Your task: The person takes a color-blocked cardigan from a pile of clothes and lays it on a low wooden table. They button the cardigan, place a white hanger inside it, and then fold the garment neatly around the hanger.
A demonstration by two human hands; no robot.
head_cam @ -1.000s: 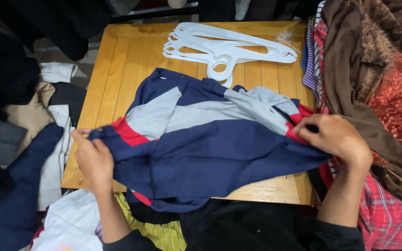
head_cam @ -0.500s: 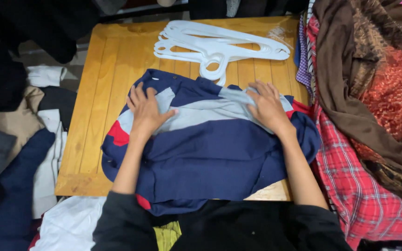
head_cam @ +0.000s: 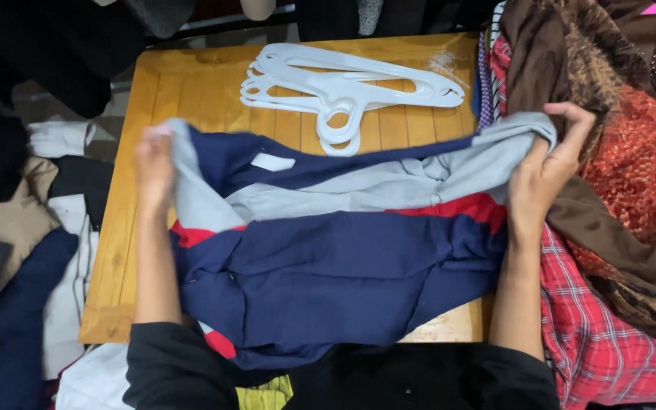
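A navy, grey and red garment [head_cam: 328,258] lies spread across a small wooden table [head_cam: 191,83]. My left hand [head_cam: 153,163] grips its grey upper left corner and is blurred. At the table's right edge, my right hand [head_cam: 544,163] pinches the grey upper right corner and holds it lifted. The cloth is stretched between both hands, and its navy lower part hangs over the near edge of the table.
A stack of white plastic hangers [head_cam: 343,87] lies at the far side of the table. Piled clothes sit on the right: a brown garment [head_cam: 571,68], a red patterned one [head_cam: 647,152], a red plaid one [head_cam: 609,342]. More clothes [head_cam: 32,228] lie at left.
My hands were pressed flat on the garment's middle. Now they have moved apart to its upper corners, gripped them and pulled the cloth wide.
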